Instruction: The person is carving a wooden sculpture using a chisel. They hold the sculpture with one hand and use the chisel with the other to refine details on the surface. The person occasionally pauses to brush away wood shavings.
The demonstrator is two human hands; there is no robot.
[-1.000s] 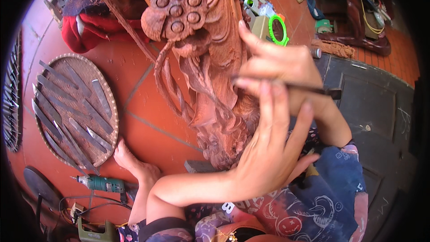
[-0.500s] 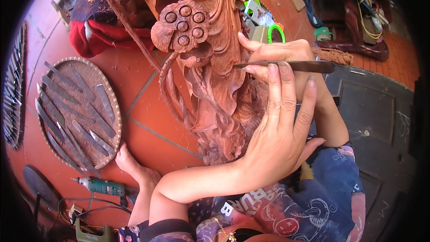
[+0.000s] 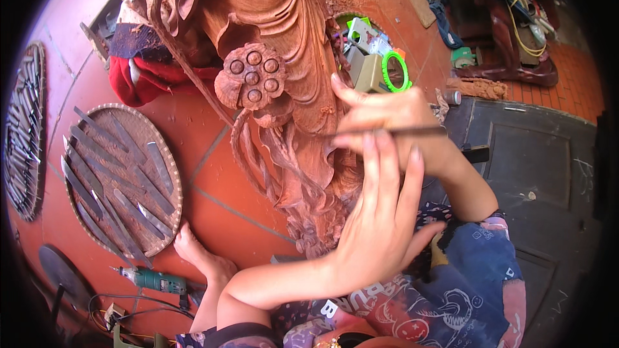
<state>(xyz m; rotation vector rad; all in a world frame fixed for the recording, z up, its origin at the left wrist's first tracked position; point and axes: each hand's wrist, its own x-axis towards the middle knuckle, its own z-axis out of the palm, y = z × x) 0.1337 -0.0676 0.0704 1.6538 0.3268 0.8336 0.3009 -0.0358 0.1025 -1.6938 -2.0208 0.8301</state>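
A tall reddish-brown wood carving with a lotus-pod detail stands on the red tiled floor in front of me. My right hand is closed on a thin dark carving tool, held level with its tip against the carving's right side. My left hand reaches across from the lower left, fingers stretched upward. Its fingertips rest on the tool's shaft beside my right hand's fingers.
A round woven tray with several chisels lies to the left, and a second one sits at the left rim. A green power drill, red cloth, my bare foot, a green-rimmed round object and a dark mat surround the carving.
The view has tilted, so the carving sits lower in the picture. Both hands with the tool now work somewhat higher on its right side, closer to the lotus pod.
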